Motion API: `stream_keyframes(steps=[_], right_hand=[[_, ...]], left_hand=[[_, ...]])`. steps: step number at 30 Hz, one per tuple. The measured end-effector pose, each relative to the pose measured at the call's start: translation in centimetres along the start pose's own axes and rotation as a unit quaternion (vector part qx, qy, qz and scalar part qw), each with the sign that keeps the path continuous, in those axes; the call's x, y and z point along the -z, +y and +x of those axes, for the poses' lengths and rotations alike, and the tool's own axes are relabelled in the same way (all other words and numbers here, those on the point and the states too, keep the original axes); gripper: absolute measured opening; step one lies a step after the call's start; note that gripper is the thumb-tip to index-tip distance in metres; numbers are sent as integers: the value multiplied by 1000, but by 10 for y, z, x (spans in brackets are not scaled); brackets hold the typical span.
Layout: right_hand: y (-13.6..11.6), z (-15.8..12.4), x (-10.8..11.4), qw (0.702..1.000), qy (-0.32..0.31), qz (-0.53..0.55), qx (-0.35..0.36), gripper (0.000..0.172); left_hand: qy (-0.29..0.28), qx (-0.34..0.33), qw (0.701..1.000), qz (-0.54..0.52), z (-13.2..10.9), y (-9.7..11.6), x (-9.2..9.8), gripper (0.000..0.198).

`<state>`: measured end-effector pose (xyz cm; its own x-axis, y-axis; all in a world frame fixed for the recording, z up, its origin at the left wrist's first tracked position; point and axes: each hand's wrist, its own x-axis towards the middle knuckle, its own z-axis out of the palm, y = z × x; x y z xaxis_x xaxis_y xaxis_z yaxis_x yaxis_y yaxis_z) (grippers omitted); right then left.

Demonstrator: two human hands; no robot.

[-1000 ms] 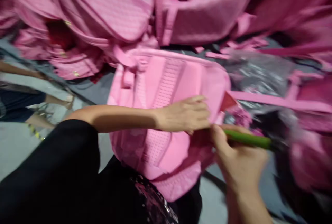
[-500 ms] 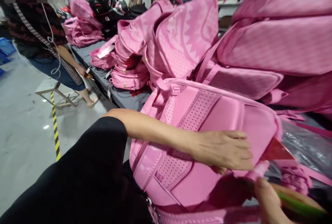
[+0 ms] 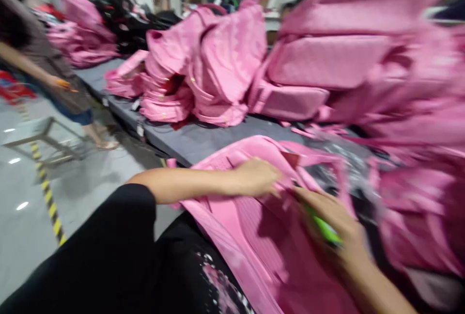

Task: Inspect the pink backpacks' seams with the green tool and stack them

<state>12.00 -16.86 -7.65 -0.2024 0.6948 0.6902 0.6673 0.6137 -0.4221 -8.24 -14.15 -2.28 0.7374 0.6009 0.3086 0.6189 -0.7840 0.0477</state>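
A pink backpack (image 3: 250, 241) lies tilted in front of me, close to my lap, with its padded, ribbed side showing. My left hand (image 3: 257, 177) is closed on the backpack near its upper edge, its fingertips blurred. Just to the right, my right hand (image 3: 332, 217) is wrapped round a bright green-handled tool (image 3: 327, 229). The tool's working end points toward the left hand, but blur and the fingers hide what kind it is. Both hands are close together at the bag's edge.
Several pink backpacks (image 3: 232, 57) are heaped along the grey table (image 3: 174, 137), with a taller stack (image 3: 327, 59) at right. Clear plastic (image 3: 341, 159) lies beyond my right hand. A co-worker (image 3: 54, 71) stands at far left by a stool (image 3: 43, 132). Striped tape (image 3: 47, 193) marks the floor.
The backpack has been turned and tilted, its perforated strap no longer facing me. Both hands have moved up and left with it. My view has swung right, and the co-worker has raised an arm.
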Motion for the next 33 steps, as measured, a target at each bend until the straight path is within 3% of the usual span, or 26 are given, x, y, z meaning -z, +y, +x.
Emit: stream_keyframes(steps=[2,5,8,11,12,14,16,18,21,24,26,29,31,33], right_hand=[[5,-14,15,999,-26,-21,28,23],[7,-23,15,996,4,-59,68,32],[7,-18,-5,989,16,-112,96,33],[3,-15,-21,985,20,-131,109,38],[1,-15,-24,984,31,-128,117,40],[-4,-19,-28,986,52,-106,116,42],[-10,-24,-29,993,42,-83,79,37],[-14,-28,-26,997,9,-71,35,30],[-9,-28,-17,998,-31,-55,4,26],[6,-26,-8,999,-43,-15,-24,28],[15,-27,-8,998,-16,5,-68,29],[22,-30,-10,991,25,10,-131,26],[24,-30,-6,994,17,-15,-108,20],[27,-25,5,997,-21,-46,-63,16]], left_hand=[[6,6,1000,8,1,-15,-21,22],[32,-44,998,14,-3,-30,-34,24],[100,-101,990,19,-9,-40,-25,24],[179,-68,981,20,1,-48,-10,30],[164,-52,985,15,10,-51,-7,44],[77,-22,997,15,35,-56,-7,63],[-18,15,999,37,63,-60,-15,61],[-74,38,995,58,87,-62,-27,55],[-75,-8,995,69,103,-62,-40,59],[-18,-133,987,87,98,-58,-45,75],[-14,-189,977,95,94,-52,-46,91],[-50,-175,977,111,96,-43,-51,115],[-68,-149,979,122,100,-39,-56,119],[-70,-134,980,128,103,-36,-59,109]])
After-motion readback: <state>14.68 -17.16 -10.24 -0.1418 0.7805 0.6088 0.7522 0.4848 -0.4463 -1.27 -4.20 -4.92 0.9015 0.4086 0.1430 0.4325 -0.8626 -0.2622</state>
